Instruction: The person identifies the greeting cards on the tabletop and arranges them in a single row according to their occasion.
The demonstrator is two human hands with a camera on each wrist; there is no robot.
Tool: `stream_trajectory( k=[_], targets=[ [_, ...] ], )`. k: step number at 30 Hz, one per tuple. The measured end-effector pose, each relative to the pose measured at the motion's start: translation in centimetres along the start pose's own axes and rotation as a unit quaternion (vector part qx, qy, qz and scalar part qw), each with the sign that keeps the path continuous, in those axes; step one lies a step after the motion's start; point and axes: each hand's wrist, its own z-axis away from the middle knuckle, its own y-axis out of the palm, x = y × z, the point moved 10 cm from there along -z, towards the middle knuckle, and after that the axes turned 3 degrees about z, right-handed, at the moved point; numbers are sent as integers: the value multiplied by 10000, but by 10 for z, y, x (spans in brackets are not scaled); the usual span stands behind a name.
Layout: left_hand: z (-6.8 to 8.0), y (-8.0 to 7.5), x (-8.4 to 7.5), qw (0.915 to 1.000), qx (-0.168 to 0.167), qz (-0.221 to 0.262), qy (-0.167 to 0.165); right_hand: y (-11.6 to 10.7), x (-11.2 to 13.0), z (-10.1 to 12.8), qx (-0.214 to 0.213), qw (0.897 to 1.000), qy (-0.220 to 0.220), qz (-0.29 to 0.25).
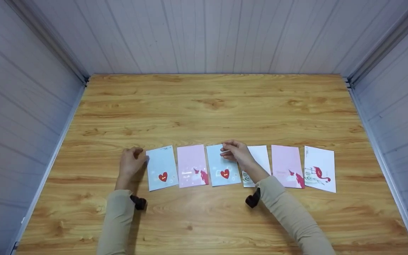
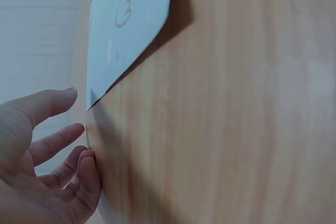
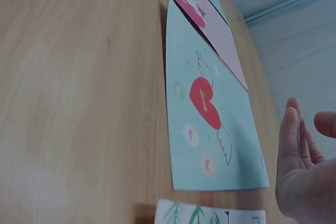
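Observation:
Six cards lie side by side in a row. At its left end is a light blue card (image 1: 162,168) with a red heart, and my left hand (image 1: 132,162) is beside its left edge. In the left wrist view the fingers (image 2: 58,142) are loosely bent with nothing between them, near the corner of that card (image 2: 134,30). My right hand (image 1: 237,153) hovers over the upper right of the second blue heart card (image 1: 221,173), third in the row. The right wrist view shows its fingers (image 3: 290,140) extended, thumb apart, holding nothing, beside this card (image 3: 210,129).
Between the blue cards lies a pink card (image 1: 191,166) with a red figure. Rightward come a white card (image 1: 259,154) partly hidden by my right hand, another pink card (image 1: 286,164) and a white flamingo card (image 1: 320,166). Pale panel walls (image 1: 204,39) enclose the wooden table (image 1: 211,113).

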Motion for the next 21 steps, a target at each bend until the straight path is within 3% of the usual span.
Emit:
stream_trajectory(
  k=[4, 12, 21],
  targets=[
    [0, 0, -1, 10000, -18, -49, 40, 16, -2, -2, 95, 9999, 40, 103],
    [1, 4, 3, 9996, 130, -94, -242, 52, -7, -7, 445, 9987, 9, 251],
    [2, 6, -2, 9994, 158, -262, -132, 92, -9, -12, 723, 9953, -61, 636]
  ],
)
